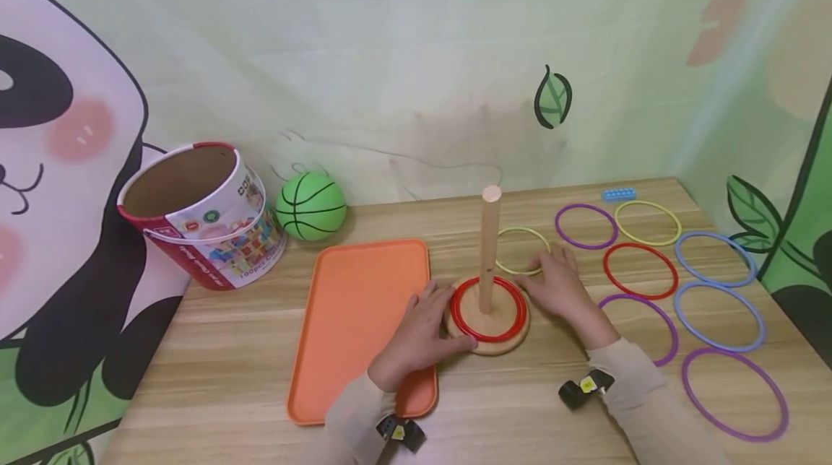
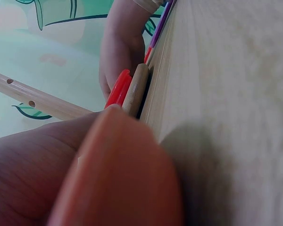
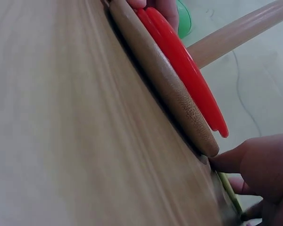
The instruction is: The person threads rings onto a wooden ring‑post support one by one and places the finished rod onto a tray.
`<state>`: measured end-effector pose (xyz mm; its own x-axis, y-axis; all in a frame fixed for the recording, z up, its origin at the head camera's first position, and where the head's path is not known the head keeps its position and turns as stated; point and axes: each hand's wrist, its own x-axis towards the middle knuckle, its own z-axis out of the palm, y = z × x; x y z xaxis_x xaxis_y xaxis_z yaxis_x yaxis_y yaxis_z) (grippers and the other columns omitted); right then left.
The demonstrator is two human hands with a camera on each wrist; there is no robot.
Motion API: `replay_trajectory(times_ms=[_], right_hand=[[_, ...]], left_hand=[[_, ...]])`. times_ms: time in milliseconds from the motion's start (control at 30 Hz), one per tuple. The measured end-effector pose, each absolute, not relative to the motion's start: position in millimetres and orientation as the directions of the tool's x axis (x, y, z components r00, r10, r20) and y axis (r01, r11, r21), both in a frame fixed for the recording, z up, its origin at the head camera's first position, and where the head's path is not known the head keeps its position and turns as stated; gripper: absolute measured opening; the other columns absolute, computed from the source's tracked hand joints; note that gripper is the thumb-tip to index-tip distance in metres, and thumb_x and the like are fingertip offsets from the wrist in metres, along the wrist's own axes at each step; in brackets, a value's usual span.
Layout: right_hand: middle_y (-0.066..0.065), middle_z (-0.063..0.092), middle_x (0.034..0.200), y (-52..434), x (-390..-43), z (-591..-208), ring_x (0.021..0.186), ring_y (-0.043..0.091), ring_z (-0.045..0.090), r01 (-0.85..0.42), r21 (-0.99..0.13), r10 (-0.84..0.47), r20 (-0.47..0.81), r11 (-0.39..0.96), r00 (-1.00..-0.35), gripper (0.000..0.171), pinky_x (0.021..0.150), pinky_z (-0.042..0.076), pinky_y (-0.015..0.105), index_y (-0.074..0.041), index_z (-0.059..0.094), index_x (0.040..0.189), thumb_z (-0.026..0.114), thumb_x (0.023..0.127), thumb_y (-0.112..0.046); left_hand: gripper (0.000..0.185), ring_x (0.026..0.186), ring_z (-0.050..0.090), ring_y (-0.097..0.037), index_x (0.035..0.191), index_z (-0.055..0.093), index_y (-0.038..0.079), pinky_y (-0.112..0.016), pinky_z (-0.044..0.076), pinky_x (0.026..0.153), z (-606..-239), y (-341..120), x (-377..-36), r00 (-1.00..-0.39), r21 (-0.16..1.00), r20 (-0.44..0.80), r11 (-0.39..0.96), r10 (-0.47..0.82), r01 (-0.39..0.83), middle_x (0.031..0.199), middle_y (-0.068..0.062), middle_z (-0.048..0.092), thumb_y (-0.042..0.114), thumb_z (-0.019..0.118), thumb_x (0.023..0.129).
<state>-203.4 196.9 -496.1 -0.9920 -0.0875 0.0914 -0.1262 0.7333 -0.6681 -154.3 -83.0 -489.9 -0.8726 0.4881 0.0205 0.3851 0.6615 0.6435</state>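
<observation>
A wooden peg (image 1: 489, 255) rises upright from a round wooden base (image 1: 492, 348). Red rings (image 1: 456, 306), stacked, lie around the peg on the base. My left hand (image 1: 419, 328) rests against the left side of the base, fingers spread and extended, its thumb tip at the front of the red rings. Behind and right of the base, a yellow ring (image 1: 523, 229) lies on the table. My right hand (image 1: 560, 284) pinches the near right part of this ring, with its thumb close by the base edge (image 3: 210, 150) in the right wrist view.
An orange tray (image 1: 364, 313) lies under the left forearm. Back left stand a bucket (image 1: 214, 234) and a green ball (image 1: 311, 206). Rightward are several rings, among them purple (image 1: 689, 407), blue (image 1: 721, 341) and red (image 1: 672, 292) ones. A small blue block (image 1: 619, 194) lies at the back edge.
</observation>
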Motion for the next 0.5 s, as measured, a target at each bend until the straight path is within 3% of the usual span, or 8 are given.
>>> replay_trajectory(times_ms=[167,300,500], right_hand=[[0.043,0.045,0.147,196.0,-202.5,-499.7,0.143,0.06,0.033,-0.17,-0.641,-0.099,0.145,0.749,-0.984,0.027,0.118,0.03,0.068,0.001,0.064,0.094,0.078,0.096,-0.022],[0.036,0.055,0.129,194.9,-200.2,-501.4,0.125,0.053,0.049,-0.223,-0.577,-0.126,0.203,0.786,-0.971,0.027,0.105,0.043,0.065,0.0,0.063,0.093,0.078,0.097,-0.023],[0.028,0.054,0.117,193.5,-198.0,-502.4,0.112,0.047,0.054,-0.244,-0.519,-0.127,0.251,0.819,-0.96,0.03,0.096,0.046,0.061,-0.004,0.06,0.094,0.077,0.099,-0.028]], left_hand=[[0.092,0.161,0.016,-0.039,0.162,0.041,0.009,-0.063,0.01,0.126,-491.2,-82.7,-155.0,-0.873,0.641,0.014,0.666,0.487,0.382,0.165,-0.011,0.043,0.047,0.083,0.089],[0.093,0.161,0.016,-0.039,0.162,0.041,0.008,-0.064,0.01,0.126,-490.0,-82.7,-154.6,-0.874,0.644,0.011,0.665,0.486,0.378,0.165,-0.011,0.043,0.047,0.083,0.089],[0.093,0.16,0.017,-0.04,0.161,0.041,0.006,-0.065,0.011,0.126,-488.7,-83.0,-154.1,-0.873,0.644,0.016,0.663,0.487,0.381,0.165,-0.012,0.043,0.048,0.083,0.089]])
